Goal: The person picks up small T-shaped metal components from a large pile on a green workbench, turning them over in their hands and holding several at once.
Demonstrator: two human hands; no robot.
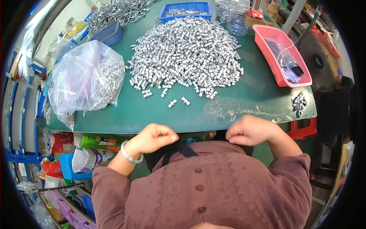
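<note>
My left hand (pixel 155 139), with a pale bangle (pixel 130 153) on its wrist, is closed near the table's front edge. Its thumb and fingertips come together beside a black strap (pixel 186 149) lying across my lap; whether they grip it is unclear. On the other side, my right hand (pixel 248 130) is curled closed at the edge, its fingertips turned down, and anything in them is hidden. Beyond both hands lies a large heap of small silvery metal parts (pixel 187 53) on the green table (pixel 152 114). Two loose metal parts (pixel 172 103) rest nearer to me.
A clear plastic bag (pixel 82 76) of small parts sits at the left. Blue trays (pixel 187 17) and a pile of metal rings (pixel 118 17) stand at the back. To the right are a pink basket (pixel 282 57), dark small pieces (pixel 299 103) and a fan (pixel 318 59).
</note>
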